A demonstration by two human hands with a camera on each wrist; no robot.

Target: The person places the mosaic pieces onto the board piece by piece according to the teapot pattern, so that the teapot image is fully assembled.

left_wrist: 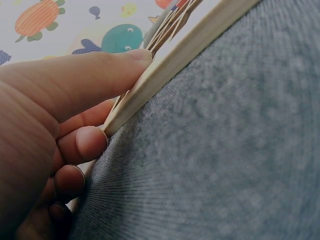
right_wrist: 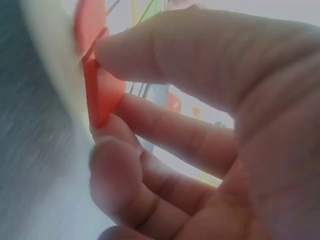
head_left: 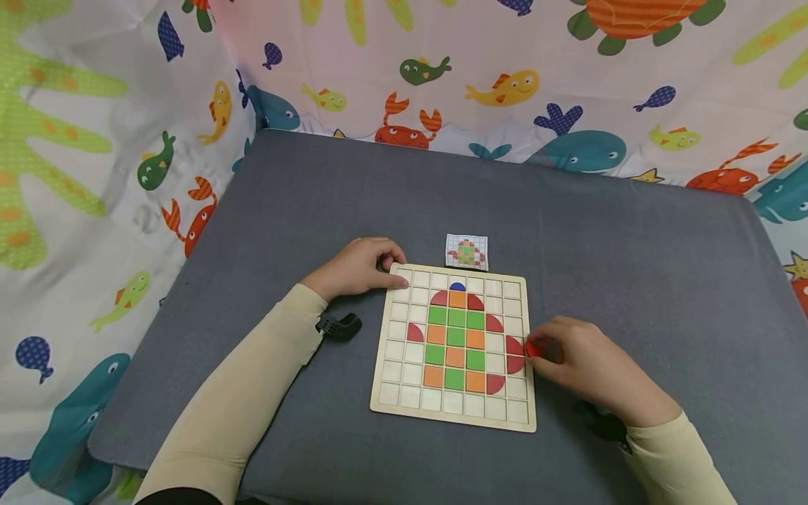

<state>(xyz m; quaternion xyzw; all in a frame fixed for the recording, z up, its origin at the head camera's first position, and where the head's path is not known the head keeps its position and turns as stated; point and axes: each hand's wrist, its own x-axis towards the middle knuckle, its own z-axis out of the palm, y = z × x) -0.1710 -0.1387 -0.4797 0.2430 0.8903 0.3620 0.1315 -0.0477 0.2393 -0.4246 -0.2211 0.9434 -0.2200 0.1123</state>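
A square wooden grid board (head_left: 404, 405) lies on the table, its middle filled with green, orange and red pieces and one blue half-round tile (head_left: 457, 287) at the top. At the board's upper left corner my left hand (head_left: 366, 268) grips the frame, thumb on top and fingers along the outer edge. My right hand (head_left: 590, 361) pinches a red tile (right_wrist: 107, 92) between thumb and fingers, over the board's right rim. Just left of it, red quarter-round tiles (head_left: 515, 364) fill two cells of the right part of the grid.
Above the board lies a small printed card (head_left: 466, 252) with a coloured grid picture. The grey table (head_left: 303, 189) is bordered at the back and left by a curtain (head_left: 372, 42) with sea animals. A dark wrist strap (head_left: 341, 327) shows beside the left sleeve.
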